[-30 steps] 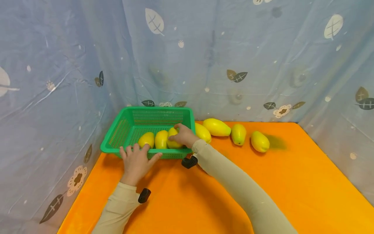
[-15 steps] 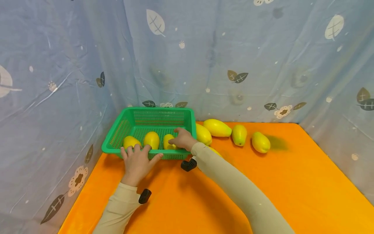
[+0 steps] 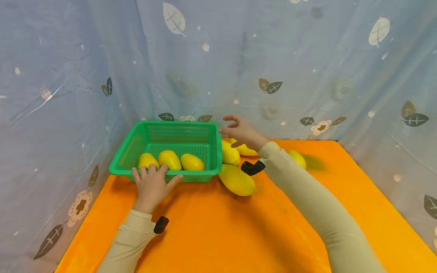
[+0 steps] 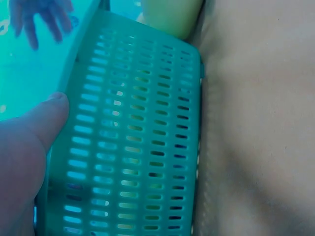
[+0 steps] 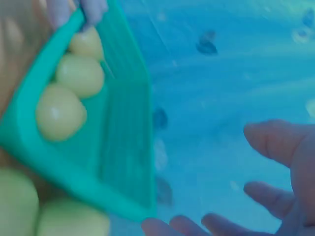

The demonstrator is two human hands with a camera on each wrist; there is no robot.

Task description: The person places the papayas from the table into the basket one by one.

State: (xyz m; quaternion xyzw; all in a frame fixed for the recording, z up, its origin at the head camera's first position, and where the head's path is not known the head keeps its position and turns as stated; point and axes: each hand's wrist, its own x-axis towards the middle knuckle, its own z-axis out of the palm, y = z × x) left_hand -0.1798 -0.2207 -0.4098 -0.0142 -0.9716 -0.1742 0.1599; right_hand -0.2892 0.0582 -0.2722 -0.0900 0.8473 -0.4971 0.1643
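Observation:
A green plastic basket (image 3: 165, 173) stands at the back left with three yellow mangoes (image 3: 192, 162) in a row along its front wall. My left hand (image 3: 151, 189) holds the front rim, fingers hooked over it and the thumb outside. In the left wrist view the thumb (image 4: 54, 110) lies against the perforated wall (image 4: 128, 123). My right hand (image 3: 246, 133) is in the air right of the basket, fingers spread and holding nothing. Below it are larger yellow papaya-like fruits (image 3: 230, 153), partly hidden by the hand. Another such fruit (image 3: 236, 180) lies by the basket's front right corner.
An orange cloth (image 3: 211, 227) covers the table. A blue-grey curtain (image 3: 239, 57) with printed leaves hangs behind and at both sides. One more yellow fruit (image 3: 297, 158) sits farther right, partly behind my right forearm.
My right hand has let go of the rightmost mango, left the basket and moved right, above the outside fruits. The mangoes have shifted left and spread. My left hand stays on the rim.

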